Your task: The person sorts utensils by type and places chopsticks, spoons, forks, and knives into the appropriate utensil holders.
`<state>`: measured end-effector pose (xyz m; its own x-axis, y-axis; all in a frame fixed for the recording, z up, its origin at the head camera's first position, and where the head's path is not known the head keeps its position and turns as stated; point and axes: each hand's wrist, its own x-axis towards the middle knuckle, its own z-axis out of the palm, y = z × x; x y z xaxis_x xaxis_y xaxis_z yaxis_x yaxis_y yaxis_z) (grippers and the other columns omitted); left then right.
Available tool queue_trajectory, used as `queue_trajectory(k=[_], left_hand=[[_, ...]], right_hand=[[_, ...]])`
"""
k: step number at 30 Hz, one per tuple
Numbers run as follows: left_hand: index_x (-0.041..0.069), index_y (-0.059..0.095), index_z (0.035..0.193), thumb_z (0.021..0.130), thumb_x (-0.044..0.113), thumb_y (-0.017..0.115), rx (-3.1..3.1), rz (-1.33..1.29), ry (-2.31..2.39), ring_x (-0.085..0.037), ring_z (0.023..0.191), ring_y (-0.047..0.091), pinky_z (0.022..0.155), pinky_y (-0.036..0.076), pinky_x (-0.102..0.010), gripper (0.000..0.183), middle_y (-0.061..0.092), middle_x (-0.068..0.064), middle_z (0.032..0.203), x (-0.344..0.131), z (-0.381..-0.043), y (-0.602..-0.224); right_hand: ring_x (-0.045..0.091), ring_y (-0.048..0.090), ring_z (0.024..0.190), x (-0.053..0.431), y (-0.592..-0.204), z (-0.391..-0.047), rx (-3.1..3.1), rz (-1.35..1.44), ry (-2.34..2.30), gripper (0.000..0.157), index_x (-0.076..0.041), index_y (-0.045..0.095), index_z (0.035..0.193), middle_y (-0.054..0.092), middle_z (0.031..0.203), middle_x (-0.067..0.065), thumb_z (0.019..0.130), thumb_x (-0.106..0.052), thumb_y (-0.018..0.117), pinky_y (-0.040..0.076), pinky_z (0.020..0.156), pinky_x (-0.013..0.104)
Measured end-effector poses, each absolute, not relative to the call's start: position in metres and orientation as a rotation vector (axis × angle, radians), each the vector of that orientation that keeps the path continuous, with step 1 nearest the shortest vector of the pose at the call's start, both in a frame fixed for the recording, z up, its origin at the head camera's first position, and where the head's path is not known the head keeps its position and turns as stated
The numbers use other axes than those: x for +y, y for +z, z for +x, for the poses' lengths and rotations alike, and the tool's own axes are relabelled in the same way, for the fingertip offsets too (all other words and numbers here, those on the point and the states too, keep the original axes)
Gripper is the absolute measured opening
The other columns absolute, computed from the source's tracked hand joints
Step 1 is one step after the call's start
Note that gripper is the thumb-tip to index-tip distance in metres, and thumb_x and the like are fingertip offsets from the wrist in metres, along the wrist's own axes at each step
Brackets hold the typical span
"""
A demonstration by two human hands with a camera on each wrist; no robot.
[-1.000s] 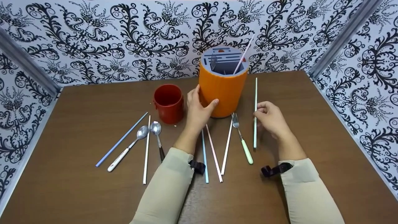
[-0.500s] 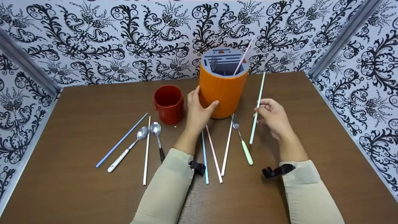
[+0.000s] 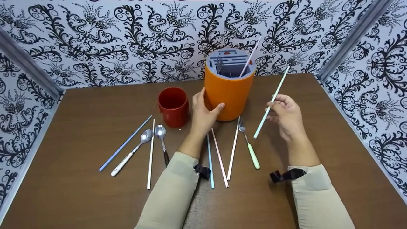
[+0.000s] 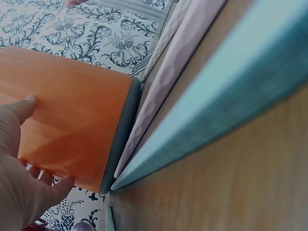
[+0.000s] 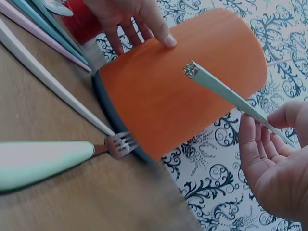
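Note:
My right hand [image 3: 287, 116] pinches a pale green chopstick [image 3: 281, 82] near its middle, between thumb and fingers. The chopstick is raised and slanted, and its patterned end points toward the holder in the right wrist view. My left hand [image 3: 203, 116] grips the lower left side of an orange utensil holder [image 3: 230, 95], thumb across the front. In the holder's grey slotted top stand a fork [image 3: 219, 64] and a pink chopstick [image 3: 251, 57]. A fork with a light green handle [image 3: 252, 156] lies before the holder, tines by its base in the right wrist view.
Left of the holder stands a red cup [image 3: 174, 111]. Two spoons, one with a white handle [image 3: 122, 163], lie among a blue chopstick [image 3: 124, 144] and a white chopstick [image 3: 150, 159]. Several more chopsticks, one pink [image 3: 220, 159], lie before the holder. Patterned walls [image 3: 127, 38] enclose the table.
My right hand has raised the pale green chopstick and moved slightly away and right, and the chopstick has tilted from nearly straight ahead to slanting right. My left hand stays on the holder.

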<state>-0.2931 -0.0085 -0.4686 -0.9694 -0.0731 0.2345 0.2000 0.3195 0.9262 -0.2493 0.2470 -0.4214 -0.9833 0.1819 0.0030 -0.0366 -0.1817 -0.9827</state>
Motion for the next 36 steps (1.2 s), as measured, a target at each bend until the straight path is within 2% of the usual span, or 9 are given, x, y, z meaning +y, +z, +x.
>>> queue_trajectory(k=[14, 26, 31, 36], left_hand=[[0.005, 0.037, 0.159, 0.088, 0.029, 0.084, -2.349, -0.118, -1.693, -0.028, 0.142, 0.044, 0.126, 0.033, -0.038, 0.088, 0.041, -0.016, 0.153, -0.006, -0.293, -0.468], [0.007, 0.035, 0.161, 0.089, 0.032, 0.083, -2.380, -0.081, -1.702, -0.027, 0.143, 0.043, 0.126, 0.032, -0.039, 0.089, 0.039, -0.014, 0.155, -0.009, -0.293, -0.469], [0.008, 0.035, 0.161, 0.089, 0.031, 0.083, -2.377, -0.079, -1.713, -0.027, 0.143, 0.043, 0.127, 0.032, -0.039, 0.089, 0.039, -0.014, 0.155, -0.008, -0.294, -0.469], [0.009, 0.035, 0.161, 0.090, 0.032, 0.082, -2.388, -0.068, -1.711, -0.026, 0.143, 0.043, 0.127, 0.031, -0.039, 0.088, 0.039, -0.012, 0.155, -0.009, -0.294, -0.468]], right_hand=[[0.019, 0.071, 0.075, 0.240, -0.388, -0.256, -1.514, -0.134, 2.397, 0.016, -0.001, 0.057, 0.110, 0.068, 0.090, 0.010, 0.097, 0.007, 0.062, 0.060, 0.056, 0.026], [0.021, 0.070, 0.080, 0.231, -0.348, -0.267, -1.390, -0.093, 2.372, 0.023, 0.000, 0.056, 0.114, 0.064, 0.097, 0.010, 0.095, 0.004, 0.067, 0.061, 0.058, 0.029], [0.018, 0.065, 0.085, 0.230, -0.332, -0.275, -1.373, -0.113, 2.328, 0.023, -0.002, 0.056, 0.113, 0.060, 0.098, 0.008, 0.095, 0.003, 0.069, 0.062, 0.061, 0.030], [0.021, 0.064, 0.088, 0.229, -0.317, -0.282, -1.286, -0.096, 2.353, 0.025, -0.003, 0.054, 0.114, 0.057, 0.101, 0.010, 0.095, 0.005, 0.068, 0.063, 0.062, 0.032]])
